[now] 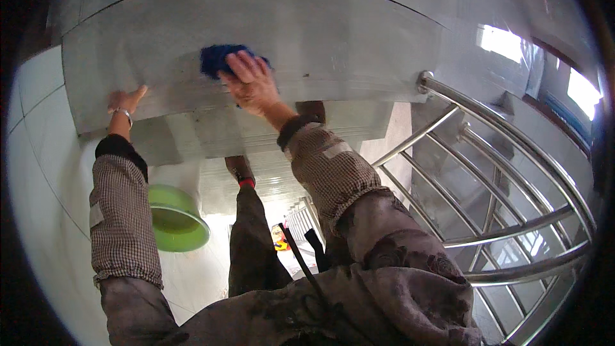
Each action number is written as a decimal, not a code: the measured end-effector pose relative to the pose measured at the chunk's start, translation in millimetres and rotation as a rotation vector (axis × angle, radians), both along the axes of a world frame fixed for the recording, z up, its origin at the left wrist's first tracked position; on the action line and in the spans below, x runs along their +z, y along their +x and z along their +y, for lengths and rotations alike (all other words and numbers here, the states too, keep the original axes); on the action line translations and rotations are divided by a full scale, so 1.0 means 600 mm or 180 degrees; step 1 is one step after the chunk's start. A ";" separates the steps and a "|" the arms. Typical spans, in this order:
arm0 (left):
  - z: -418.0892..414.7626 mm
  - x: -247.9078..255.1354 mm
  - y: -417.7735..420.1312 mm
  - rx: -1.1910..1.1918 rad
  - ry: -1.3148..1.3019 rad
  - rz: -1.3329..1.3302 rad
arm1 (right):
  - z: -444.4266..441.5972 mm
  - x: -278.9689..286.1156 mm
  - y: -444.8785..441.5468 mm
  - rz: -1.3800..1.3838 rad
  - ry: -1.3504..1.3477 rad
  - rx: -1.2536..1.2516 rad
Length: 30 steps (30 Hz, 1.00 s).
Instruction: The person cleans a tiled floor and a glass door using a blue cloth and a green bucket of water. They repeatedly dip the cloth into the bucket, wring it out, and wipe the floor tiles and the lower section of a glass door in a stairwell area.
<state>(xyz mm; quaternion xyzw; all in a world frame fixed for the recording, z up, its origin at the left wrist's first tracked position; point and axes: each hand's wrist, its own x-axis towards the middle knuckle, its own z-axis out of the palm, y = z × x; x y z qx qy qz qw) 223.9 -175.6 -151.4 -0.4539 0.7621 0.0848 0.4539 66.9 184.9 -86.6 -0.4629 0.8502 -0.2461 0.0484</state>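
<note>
My right hand [252, 84] presses a bunched dark blue cloth [218, 60] onto a grey tiled stair tread [346, 48]. Its fingers lie over the cloth, and a little of the blue shows below the palm. At the left of the same tread, my left hand [126, 101] leans near the front edge, holding nothing, its thumb stretched out to the side. A metal bracelet [124, 113] circles that wrist. Checked sleeve covers are on both forearms.
A green basin [180, 238] containing murky liquid stands lower down, left of my legs. Stainless steel railing [499, 105] runs along the right. White wall tiles [38, 101] border the left side. My shoe [238, 167] rests on a lower step.
</note>
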 end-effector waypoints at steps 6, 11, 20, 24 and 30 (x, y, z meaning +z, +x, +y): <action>0.001 0.050 0.026 0.0843 -0.0211 0.0619 | 0.224 -0.019 -0.123 0.0334 0.0628 -0.2193; 0.029 0.084 -0.006 0.1442 -0.0209 0.0837 | 0.433 -0.065 -0.189 0.1449 0.0811 -0.3328; 0.030 0.116 -0.012 0.1495 -0.0057 0.0730 | 0.415 -0.048 -0.142 0.0784 0.0316 -0.2587; 0.032 0.105 -0.016 0.1363 -0.0065 0.0551 | 0.273 -0.023 -0.087 0.0554 0.0669 -0.1091; 0.032 0.107 -0.033 0.0924 -0.0045 0.0201 | 0.145 -0.002 -0.013 -0.0024 0.0702 0.0574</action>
